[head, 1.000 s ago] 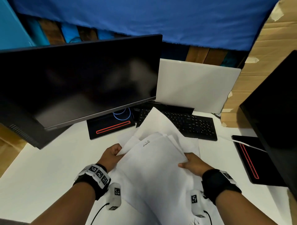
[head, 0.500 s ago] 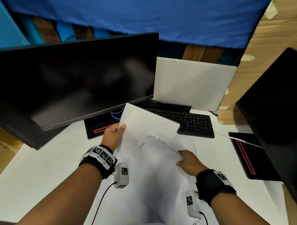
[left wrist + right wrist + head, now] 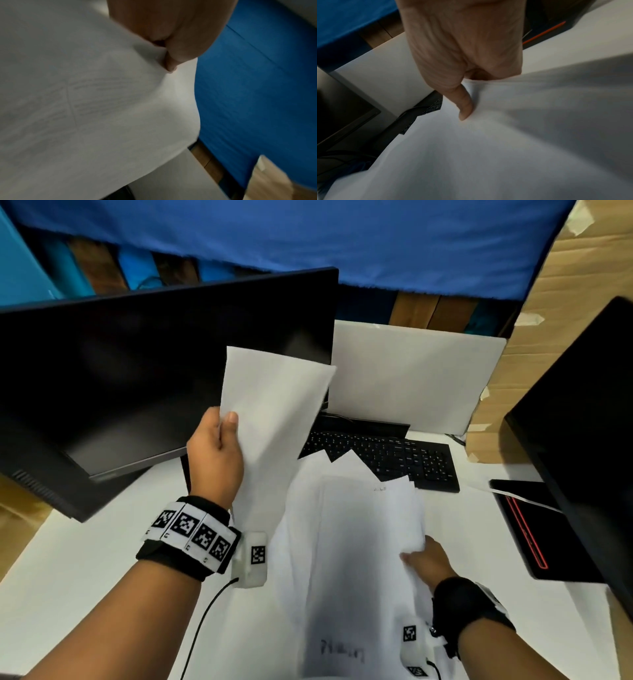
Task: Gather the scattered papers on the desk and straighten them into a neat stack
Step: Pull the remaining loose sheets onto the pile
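Up goes 1 sheet (image 3: 270,419), pinched in the left hand (image 3: 214,450) and lifted clear of the desk (image 3: 78,570) since a second ago. The right hand (image 3: 426,559) grips the loose pile (image 3: 346,542) mid-desk by the front edge; judging by this, squaring-up comes next.

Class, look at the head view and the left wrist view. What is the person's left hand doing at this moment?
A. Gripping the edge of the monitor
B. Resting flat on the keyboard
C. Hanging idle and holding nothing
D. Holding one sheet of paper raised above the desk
D. The left hand pinches a single sheet of paper by its edge, thumb on top, lifted in front of the monitor; the left wrist view shows the same grip.
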